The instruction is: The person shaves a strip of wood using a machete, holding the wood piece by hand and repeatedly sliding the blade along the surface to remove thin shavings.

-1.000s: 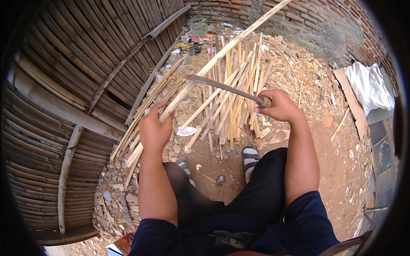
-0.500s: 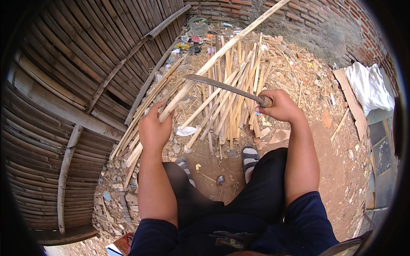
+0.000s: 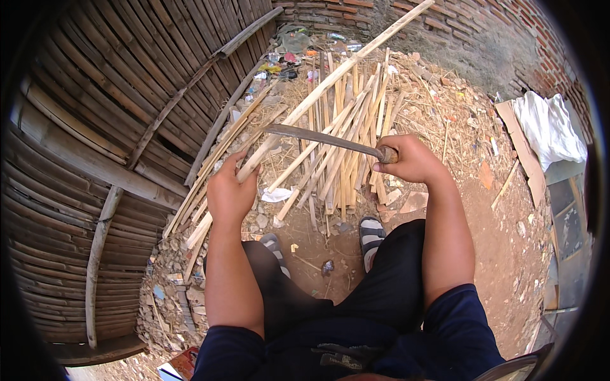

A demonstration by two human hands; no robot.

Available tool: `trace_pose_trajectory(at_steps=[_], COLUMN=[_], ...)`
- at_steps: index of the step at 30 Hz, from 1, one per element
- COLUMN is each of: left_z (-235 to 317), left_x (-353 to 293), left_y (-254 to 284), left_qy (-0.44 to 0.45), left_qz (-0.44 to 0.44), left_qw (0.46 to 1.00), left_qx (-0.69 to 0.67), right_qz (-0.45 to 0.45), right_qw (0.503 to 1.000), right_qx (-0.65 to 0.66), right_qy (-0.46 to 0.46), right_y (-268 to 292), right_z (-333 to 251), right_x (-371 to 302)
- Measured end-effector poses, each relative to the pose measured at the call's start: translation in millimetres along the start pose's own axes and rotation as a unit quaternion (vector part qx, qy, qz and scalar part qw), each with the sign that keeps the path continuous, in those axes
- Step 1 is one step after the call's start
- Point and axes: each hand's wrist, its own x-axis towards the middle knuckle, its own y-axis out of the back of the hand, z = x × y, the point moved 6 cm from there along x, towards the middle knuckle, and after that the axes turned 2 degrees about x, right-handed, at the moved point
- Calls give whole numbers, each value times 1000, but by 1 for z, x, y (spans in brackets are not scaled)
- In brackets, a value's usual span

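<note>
My left hand [image 3: 233, 190] is closed round the near part of a long pale wooden strip [image 3: 324, 87], which slants up and away to the right toward the brick wall. In my right hand [image 3: 410, 159] is a machete [image 3: 327, 138], gripped by its short wooden handle. Its dark, slightly curved blade points left, and the tip end lies at or just over the strip, a little beyond my left hand. Whether the edge touches the wood I cannot tell. Beneath the blade, a pile of cut wooden strips [image 3: 348, 159] lies on the ground.
A slatted bamboo wall [image 3: 127, 82] rises at the left, with more strips [image 3: 219, 149] along its foot. A brick wall [image 3: 470, 38] closes the far side. White sacking [image 3: 549, 130] and a cardboard sheet [image 3: 522, 149] stand at the right. Rubble and litter cover the ground around my sandalled feet.
The machete's tip has come down and nearer along the strip, and the blade lies more level. My right hand has shifted slightly left and down. My left hand and the strip are almost still.
</note>
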Motion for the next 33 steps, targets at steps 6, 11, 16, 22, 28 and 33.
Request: trace_pose_trajectory(at_steps=[6,11,16,22,28,33], left_z=[0,-2,-3,-6,-4,-6], left_x=[1,1,1,2,2,2], left_y=[0,-2,-7,-4,4,-4], left_qy=[26,20,-3,18,14,-2], left_qz=[-25,-18,-12,-24,-12,-1], left_qw=[999,1000,1000,999,1000,1000], left_qx=[-13,-6,-28,-15,4,-29], right_qz=[132,121,-4,4,131,-6], right_qw=[980,985,999,997,982,999], right_qx=[-20,14,-2,-14,34,-7], right_qy=[-147,-124,-36,-80,-135,-52], right_y=[25,29,2,8,27,4], right_z=[36,40,8,13,44,11], right_x=[1,-3,0,5,-1,3])
